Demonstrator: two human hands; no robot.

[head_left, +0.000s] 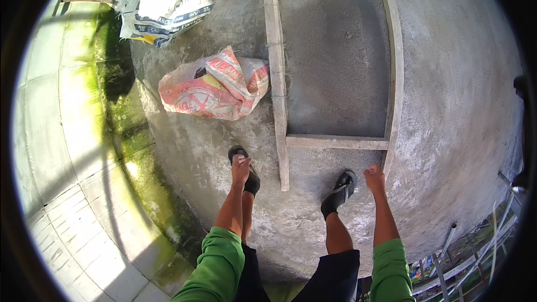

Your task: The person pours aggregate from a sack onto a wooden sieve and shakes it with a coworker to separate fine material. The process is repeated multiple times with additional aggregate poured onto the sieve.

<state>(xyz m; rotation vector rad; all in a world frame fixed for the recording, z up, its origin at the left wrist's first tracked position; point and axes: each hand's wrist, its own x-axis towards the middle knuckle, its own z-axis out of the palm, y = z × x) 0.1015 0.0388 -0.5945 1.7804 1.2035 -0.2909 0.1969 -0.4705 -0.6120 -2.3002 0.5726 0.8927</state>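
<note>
My left hand [240, 171] is closed, held over my left foot; what its fingers hold, if anything, is too small to make out. Closed as well, my right hand [374, 178] hangs beside the lower end of the right-hand board, right of my other foot, and its contents are hidden. Between and beyond my hands lies a wooden frame [338, 142] of long boards joined by a short crosspiece. Inside it is a darker, rough grey surface [338, 56]. A crumpled red and white woven sack [210, 92] lies against the left board.
Farther left stands a filled white and blue sack [168, 14]. Pale tiles [78, 151] and a mossy green strip [134, 156] run along the left. Metal bars [447, 257] lie at the lower right. My feet wear black sandals [341, 187] on the grey concrete.
</note>
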